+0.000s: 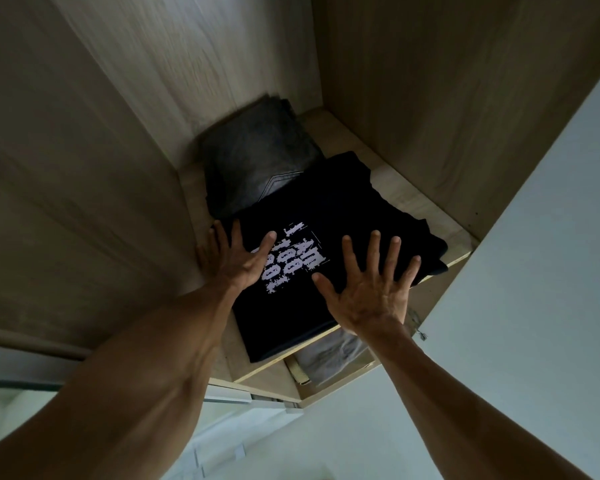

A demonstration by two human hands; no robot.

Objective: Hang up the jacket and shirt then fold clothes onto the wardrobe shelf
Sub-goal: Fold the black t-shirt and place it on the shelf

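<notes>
Hands (234,261) (369,292) on shelf's (400,192) T-shirt (329,202) (jeans (257,161) behind)

left hand (235,262) and right hand (371,292), forearms bare.

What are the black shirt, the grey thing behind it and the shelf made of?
Shirt: soft matte fabric, probably cotton; it creases. Grey thing: likely faded denim; stitched pocket shows. Shelf: pale wood-grain board, maybe laminate.
</notes>
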